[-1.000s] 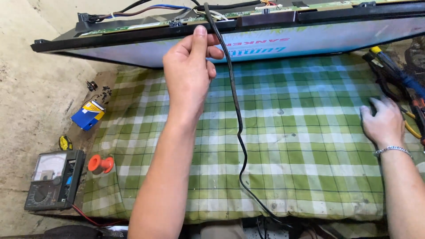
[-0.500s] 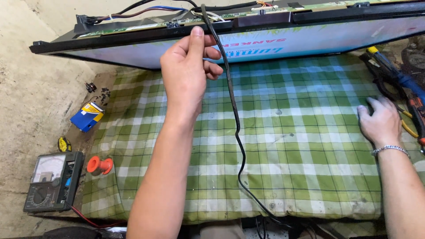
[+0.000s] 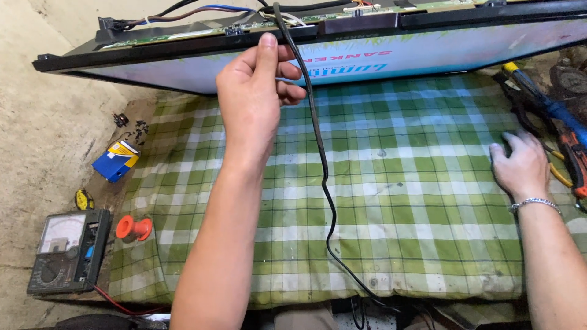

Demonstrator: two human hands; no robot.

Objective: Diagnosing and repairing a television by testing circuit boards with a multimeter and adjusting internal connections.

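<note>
My left hand (image 3: pixel 254 91) is raised in front of a flat screen panel (image 3: pixel 202 64) that lies tilted at the far edge of the work surface. Its fingers pinch a black cable (image 3: pixel 321 165), which runs from the panel's back down across a green checked cloth (image 3: pixel 403 201) toward me. My right hand (image 3: pixel 523 165) rests at the cloth's right side, fingers curled over a dark object I cannot make out, beside some tools. A circuit board and coloured wires (image 3: pixel 202 11) show along the panel's top edge.
An analogue multimeter (image 3: pixel 67 250) lies at bottom left with a red lead. Nearby are an orange spool (image 3: pixel 131 228), a blue and yellow box (image 3: pixel 116 160) and small screws (image 3: pixel 137 128). Blue and red handled tools (image 3: pixel 559 131) lie at the right.
My left hand has kept its grip on the cable, shifting slightly right with it. My right hand has stayed in place on the cloth's right side.
</note>
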